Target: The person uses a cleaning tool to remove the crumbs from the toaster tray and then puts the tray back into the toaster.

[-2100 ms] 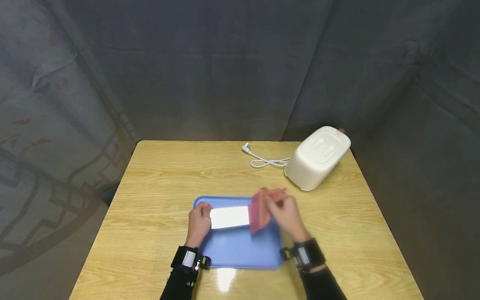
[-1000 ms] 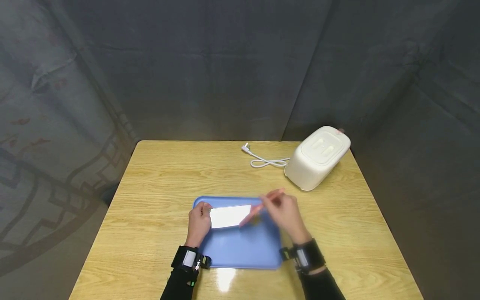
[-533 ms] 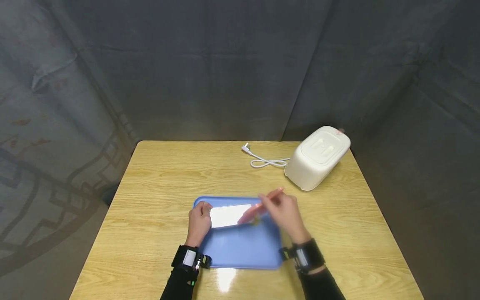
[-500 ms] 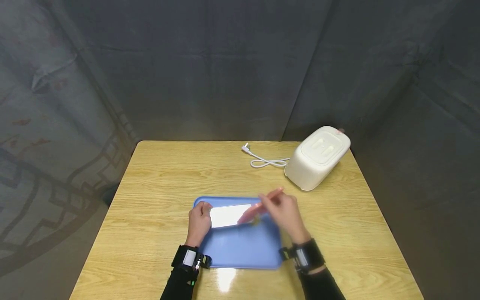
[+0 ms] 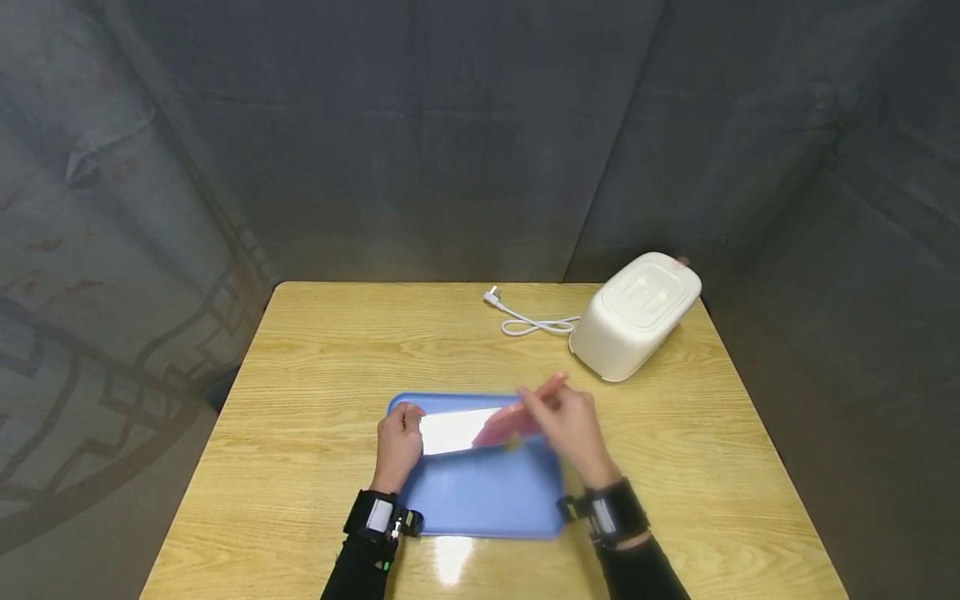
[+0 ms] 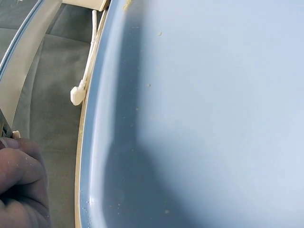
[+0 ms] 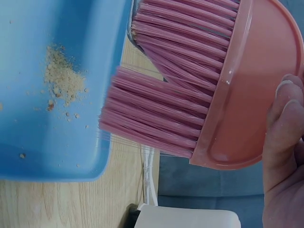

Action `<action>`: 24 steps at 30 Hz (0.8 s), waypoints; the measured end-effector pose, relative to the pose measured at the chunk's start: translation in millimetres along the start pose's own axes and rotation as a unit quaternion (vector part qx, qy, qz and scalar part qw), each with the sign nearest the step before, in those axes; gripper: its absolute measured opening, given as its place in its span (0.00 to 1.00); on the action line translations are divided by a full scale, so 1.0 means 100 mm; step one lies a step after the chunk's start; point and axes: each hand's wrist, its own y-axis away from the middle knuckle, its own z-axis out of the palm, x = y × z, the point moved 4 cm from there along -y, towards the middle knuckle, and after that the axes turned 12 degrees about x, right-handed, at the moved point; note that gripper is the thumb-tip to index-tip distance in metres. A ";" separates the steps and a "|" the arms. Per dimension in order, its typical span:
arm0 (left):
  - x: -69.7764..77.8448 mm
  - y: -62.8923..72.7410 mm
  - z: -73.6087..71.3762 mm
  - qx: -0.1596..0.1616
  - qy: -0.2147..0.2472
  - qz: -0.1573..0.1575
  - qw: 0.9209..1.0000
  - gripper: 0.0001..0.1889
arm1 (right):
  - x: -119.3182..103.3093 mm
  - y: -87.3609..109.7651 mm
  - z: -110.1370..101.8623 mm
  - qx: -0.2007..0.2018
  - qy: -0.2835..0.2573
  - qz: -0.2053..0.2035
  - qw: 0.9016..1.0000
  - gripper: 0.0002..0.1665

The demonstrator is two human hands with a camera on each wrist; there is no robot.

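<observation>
My left hand [image 5: 400,446] grips the left end of a flat, shiny crumb tray [image 5: 448,431], tilted slightly over a blue serving tray [image 5: 487,492]. In the left wrist view, curled fingers [image 6: 21,178] hold its end at the left edge. My right hand [image 5: 573,429] pinches a pink hand brush [image 7: 251,90] by its orange-pink body. The brush's pink bristles [image 7: 156,111] lie against the far end of the crumb tray, some splayed past its corner. A small heap of pale crumbs [image 7: 64,78] sits on the blue tray below, with loose specks around it.
A cream toaster [image 5: 637,312] stands at the back right of the wooden table [image 5: 337,350]. Its white cord [image 5: 536,323] loops to the left and ends in a plug [image 5: 492,296]. Grey cloth [image 5: 412,167] hangs behind and at both sides.
The brush has turned from broadside to nearly edge-on, its bristles lower at the crumb tray's right end. Crumbs now show beneath it on the blue tray. The left hand stays in place.
</observation>
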 end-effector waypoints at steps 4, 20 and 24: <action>-0.01 0.00 0.01 0.000 -0.001 0.002 1.000 0.15 | 0.01 0.00 0.00 -0.001 -0.005 0.011 1.000 0.15; 0.01 0.00 0.02 0.004 -0.008 0.004 1.000 0.15 | 0.03 0.03 -0.02 0.015 -0.012 0.052 0.998 0.18; 0.01 0.00 0.02 0.005 -0.004 0.000 1.000 0.15 | 0.02 0.04 -0.03 0.021 -0.014 0.051 0.998 0.19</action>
